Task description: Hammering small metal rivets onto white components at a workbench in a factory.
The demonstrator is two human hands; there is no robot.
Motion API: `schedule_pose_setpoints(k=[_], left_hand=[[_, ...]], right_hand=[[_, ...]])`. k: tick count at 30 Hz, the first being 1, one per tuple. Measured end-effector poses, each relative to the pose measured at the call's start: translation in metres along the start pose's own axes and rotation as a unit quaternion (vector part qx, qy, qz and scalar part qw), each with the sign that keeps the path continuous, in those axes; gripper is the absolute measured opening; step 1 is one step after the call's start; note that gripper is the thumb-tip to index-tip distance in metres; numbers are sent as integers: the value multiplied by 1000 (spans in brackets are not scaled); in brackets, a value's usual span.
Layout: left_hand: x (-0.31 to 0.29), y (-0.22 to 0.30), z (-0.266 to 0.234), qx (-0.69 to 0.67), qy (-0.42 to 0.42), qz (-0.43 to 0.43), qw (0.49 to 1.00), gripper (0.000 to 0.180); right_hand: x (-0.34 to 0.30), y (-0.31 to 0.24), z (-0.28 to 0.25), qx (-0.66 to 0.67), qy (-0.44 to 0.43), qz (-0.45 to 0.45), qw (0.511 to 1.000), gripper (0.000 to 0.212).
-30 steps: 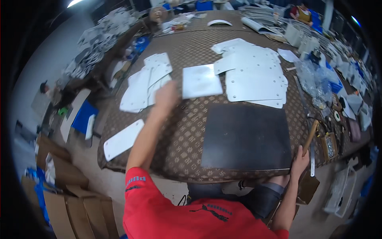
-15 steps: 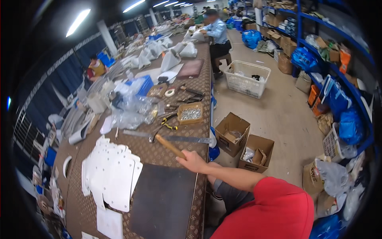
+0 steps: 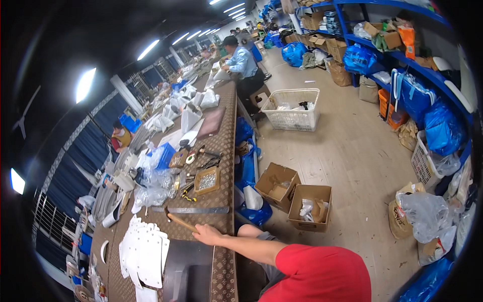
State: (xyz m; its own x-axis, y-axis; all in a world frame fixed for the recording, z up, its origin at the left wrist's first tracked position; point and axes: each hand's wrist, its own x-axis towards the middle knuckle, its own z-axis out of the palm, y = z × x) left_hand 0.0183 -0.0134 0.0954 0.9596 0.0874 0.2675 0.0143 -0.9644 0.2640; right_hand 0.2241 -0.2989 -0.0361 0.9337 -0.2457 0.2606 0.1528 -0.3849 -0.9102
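My right hand (image 3: 207, 235) is closed around the end of the wooden handle of a hammer (image 3: 182, 223). The hammer lies low over the patterned table top, its small head beside a flat metal bar (image 3: 198, 210). Just nearer than the hammer is a pile of white flat pieces (image 3: 144, 250) with small studs along them. A dark board (image 3: 193, 256) lies under my right forearm, next to that pile. My left hand is out of view.
Past the bar are a tray of small metal parts (image 3: 207, 180), pliers (image 3: 187, 195) and clear plastic bags (image 3: 153, 189). Cardboard boxes (image 3: 310, 225) and a white basket (image 3: 291, 126) stand on the floor at right. A co-worker (image 3: 243, 63) in light blue sits farther along the table.
My view has swung up and to the right, so the table now appears lower and farther left. My right hand keeps its grip on the hammer, still near the metal bar.
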Motion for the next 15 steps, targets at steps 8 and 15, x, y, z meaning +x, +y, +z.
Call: schedule_pose_setpoints(k=[8,15], left_hand=[[-9,-21,62,25,-62,300,952,34],[-35,-75,39,-352,-88,-87,928,43]], right_hand=[[-5,-6,-4,34,-38,-30,998,37],[-13,-11,4,34,-76,-20,996,44]])
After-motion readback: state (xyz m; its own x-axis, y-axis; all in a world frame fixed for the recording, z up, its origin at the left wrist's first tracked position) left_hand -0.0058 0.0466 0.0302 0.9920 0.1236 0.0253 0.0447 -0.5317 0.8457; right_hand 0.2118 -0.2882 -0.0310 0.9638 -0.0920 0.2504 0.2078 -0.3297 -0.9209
